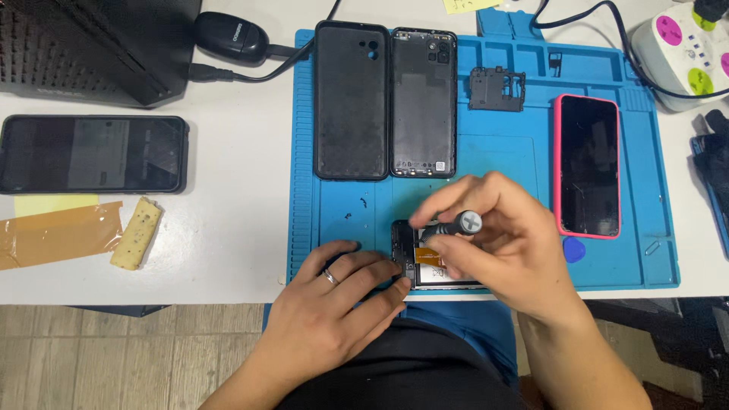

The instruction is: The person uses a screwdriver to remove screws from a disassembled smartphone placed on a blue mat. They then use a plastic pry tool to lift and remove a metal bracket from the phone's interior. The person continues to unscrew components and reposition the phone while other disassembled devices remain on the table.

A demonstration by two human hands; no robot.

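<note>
Fingers [456,199] of my right hand [501,243] are pinched around a small screwdriver [456,225], its grey cross-marked cap turned up toward the camera. I see its tip come down on the opened phone [425,262], which lies at the lower centre of the frame on the blue work mat [486,159], near the tabletop's [235,190] front edge. My left hand [338,304] (ring on one finger) lies flat, fingertips pressed against the phone's left end, grasping nothing. Above, toward the upper centre, a black case [351,99] and a black back cover [423,102] lie side by side. At right rests a pink-cased phone [587,165].
</note>
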